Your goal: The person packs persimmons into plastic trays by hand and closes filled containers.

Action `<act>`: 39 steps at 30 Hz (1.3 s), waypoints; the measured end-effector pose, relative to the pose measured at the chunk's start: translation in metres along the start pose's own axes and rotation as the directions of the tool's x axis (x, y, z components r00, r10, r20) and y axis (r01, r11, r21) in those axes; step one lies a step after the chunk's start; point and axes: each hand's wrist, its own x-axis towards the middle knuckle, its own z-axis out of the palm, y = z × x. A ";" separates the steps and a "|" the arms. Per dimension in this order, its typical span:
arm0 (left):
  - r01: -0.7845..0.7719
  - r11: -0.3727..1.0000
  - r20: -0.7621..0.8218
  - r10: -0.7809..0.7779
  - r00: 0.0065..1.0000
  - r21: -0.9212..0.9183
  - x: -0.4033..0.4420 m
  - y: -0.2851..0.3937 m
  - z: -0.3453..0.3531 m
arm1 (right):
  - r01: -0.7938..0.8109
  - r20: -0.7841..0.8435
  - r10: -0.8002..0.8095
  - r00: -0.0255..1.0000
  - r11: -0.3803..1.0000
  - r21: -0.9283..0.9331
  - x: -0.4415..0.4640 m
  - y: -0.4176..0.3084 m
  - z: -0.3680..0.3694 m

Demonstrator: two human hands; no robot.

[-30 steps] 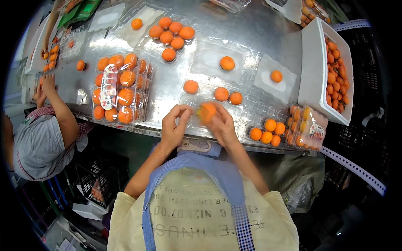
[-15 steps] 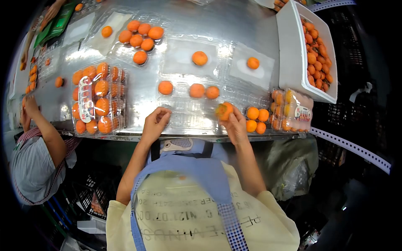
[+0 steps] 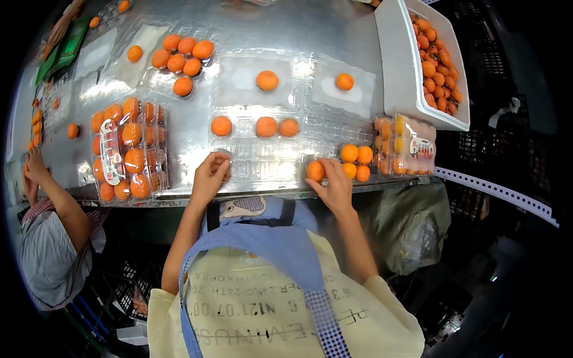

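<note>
My right hand (image 3: 334, 184) has its fingers round an orange fruit (image 3: 315, 171), down in the clear plastic tray beside several smaller orange fruits (image 3: 356, 154). My left hand (image 3: 209, 174) rests at the near edge of another clear tray (image 3: 256, 160), its fingers curled together; whether anything small is between them I cannot make out. Three orange fruits, one of them (image 3: 266, 126) in the middle, sit in that tray's far row. Behind it, a single fruit (image 3: 267, 80) lies on a white-lined tray.
Stacked, labelled fruit packs (image 3: 134, 149) stand left, another pack (image 3: 412, 146) right. A white foam box (image 3: 391, 59) of fruit is at the back right. Further trays lie on the metal table (image 3: 191, 149). A co-worker (image 3: 54, 238) is at the far left.
My right hand has lowered the fruit into the tray beside the smaller ones. My left hand stays by the table's near edge. The whole view has shifted, moving the table's contents leftward.
</note>
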 end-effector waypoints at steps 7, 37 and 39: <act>-0.007 1.000 0.016 0.007 1.000 -0.010 -0.001 -0.002 -0.002 | 0.162 0.034 -0.159 0.987 0.968 -0.194 0.006 0.003 0.008; 0.011 1.000 0.008 -0.011 1.000 0.013 -0.001 0.001 0.001 | 0.116 0.018 -0.115 0.993 0.993 -0.031 0.011 0.019 -0.014; 0.003 1.000 0.007 -0.003 1.000 0.019 -0.001 0.001 0.001 | 0.158 0.070 -0.153 0.986 0.985 -0.064 0.012 0.012 -0.010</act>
